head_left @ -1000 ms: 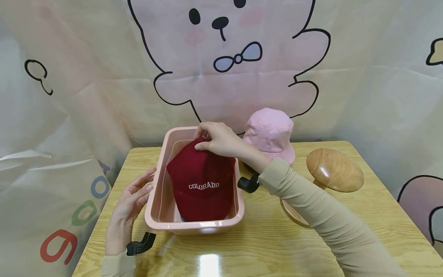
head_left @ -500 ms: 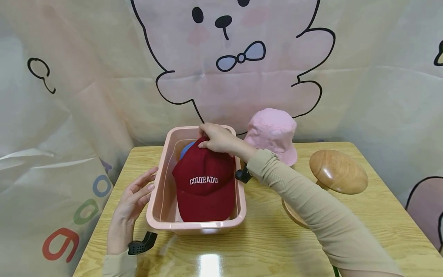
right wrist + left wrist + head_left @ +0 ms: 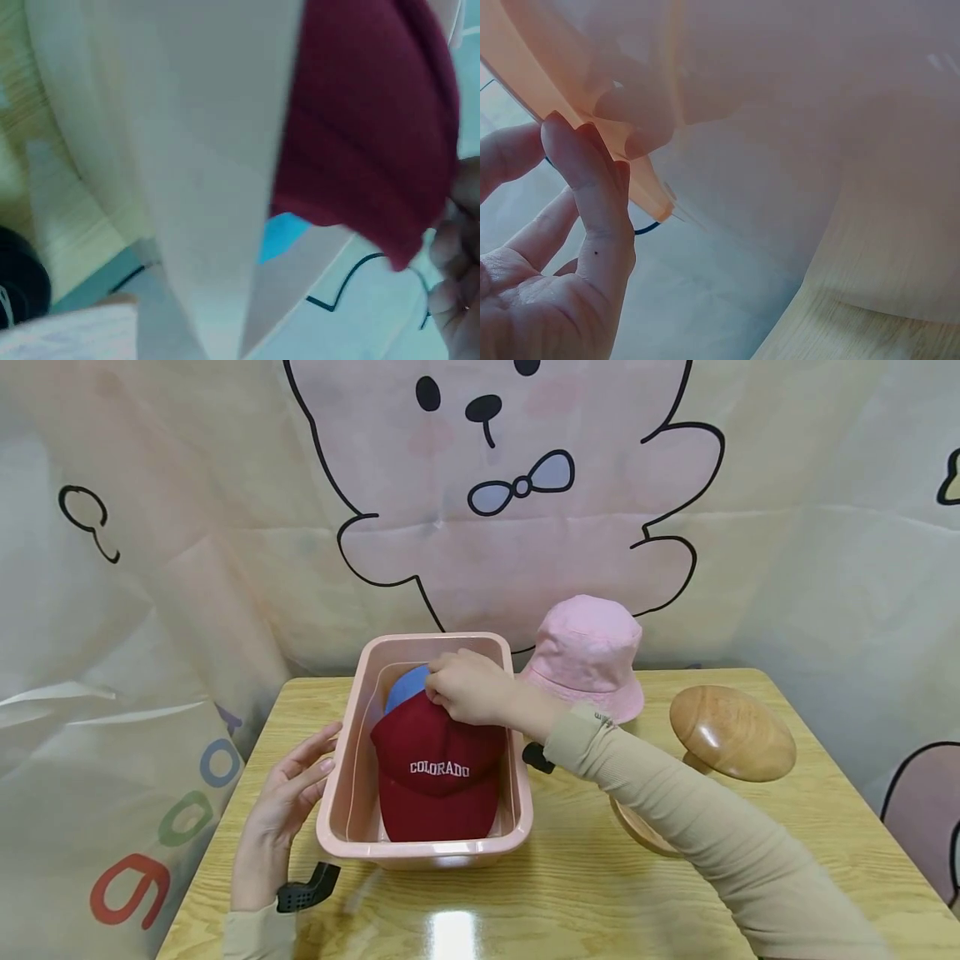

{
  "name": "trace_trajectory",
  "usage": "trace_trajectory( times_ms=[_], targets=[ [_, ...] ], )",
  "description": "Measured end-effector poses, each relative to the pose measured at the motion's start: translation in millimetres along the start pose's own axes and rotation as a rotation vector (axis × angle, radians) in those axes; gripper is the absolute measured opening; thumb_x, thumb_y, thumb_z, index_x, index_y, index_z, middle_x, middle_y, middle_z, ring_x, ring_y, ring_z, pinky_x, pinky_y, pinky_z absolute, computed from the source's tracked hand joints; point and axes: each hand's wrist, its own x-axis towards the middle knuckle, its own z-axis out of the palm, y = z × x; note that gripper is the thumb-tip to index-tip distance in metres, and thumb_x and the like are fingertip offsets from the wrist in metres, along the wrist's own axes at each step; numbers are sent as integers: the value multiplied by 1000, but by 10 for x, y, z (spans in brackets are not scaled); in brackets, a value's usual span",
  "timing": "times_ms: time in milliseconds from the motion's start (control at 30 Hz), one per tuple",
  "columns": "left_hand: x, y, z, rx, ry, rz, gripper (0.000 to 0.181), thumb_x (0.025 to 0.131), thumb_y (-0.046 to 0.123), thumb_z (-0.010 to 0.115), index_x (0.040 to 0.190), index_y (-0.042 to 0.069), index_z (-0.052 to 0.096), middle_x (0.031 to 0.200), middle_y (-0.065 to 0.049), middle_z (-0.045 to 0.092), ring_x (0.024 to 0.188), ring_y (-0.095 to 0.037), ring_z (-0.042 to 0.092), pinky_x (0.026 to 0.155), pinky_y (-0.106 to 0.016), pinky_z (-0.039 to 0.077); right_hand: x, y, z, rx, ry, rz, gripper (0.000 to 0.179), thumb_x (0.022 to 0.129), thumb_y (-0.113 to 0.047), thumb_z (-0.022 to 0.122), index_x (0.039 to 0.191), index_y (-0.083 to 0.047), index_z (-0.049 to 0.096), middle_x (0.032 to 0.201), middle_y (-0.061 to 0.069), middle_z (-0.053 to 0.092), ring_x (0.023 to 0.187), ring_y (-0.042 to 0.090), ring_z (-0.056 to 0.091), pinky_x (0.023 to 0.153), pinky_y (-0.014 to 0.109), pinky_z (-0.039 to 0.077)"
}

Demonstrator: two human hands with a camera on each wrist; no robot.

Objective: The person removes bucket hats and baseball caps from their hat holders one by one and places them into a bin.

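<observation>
Centre of the head view: the right hand point(image 3: 472, 689) pinches the red cap point(image 3: 442, 806) by its upper edge inside the pink bin point(image 3: 423, 850) (a gap separates cap from left wall); the left hand point(image 3: 288, 793), fingers loosely extended, touches the bin's left edge.

A: ok so what's the other stuff on that wood-grain table point(image 3: 585, 877)?

B: pink bucket hat point(image 3: 588, 643) toward the back, crown up. Then a mushroom-shaped wooden stand point(image 3: 731, 732) off to its right, glossy tilted top, round base partly hidden.

A: and the wall?

B: wrinkly cream cloth backdrop point(image 3: 187, 568) with a big cartoon bear point(image 3: 517, 556) wearing a pale blue bow tie point(image 3: 487, 496). lower left there's a blue ring point(image 3: 206, 762), a green ring and a red letter-like shape point(image 3: 99, 893) lol

A: table's shiny too, bright glare near the front.
</observation>
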Motion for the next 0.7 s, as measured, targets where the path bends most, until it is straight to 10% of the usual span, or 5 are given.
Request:
trace_trajectory(
  times_ms=[200,700],
  targets=[
    [-1,-5,-8,6,5,1,45,97,-5,43,133,16,57,116,5,60,101,-5,64,81,-21,57,-46,-149,-81,-63,-193,24,33,90,-45,62,107,-18,67,103,0,67,103,18,61,87,39,43],
    [1,-13,-25,27,0,1,45,97,-5,43,135,15,56,116,5,60,100,-5,65,82,-21,57,-61,-100,72,49,-517,109,47,90,-21,64,136,-21,54,125,3,65,120,20,58,98,43,49]
  ],
)
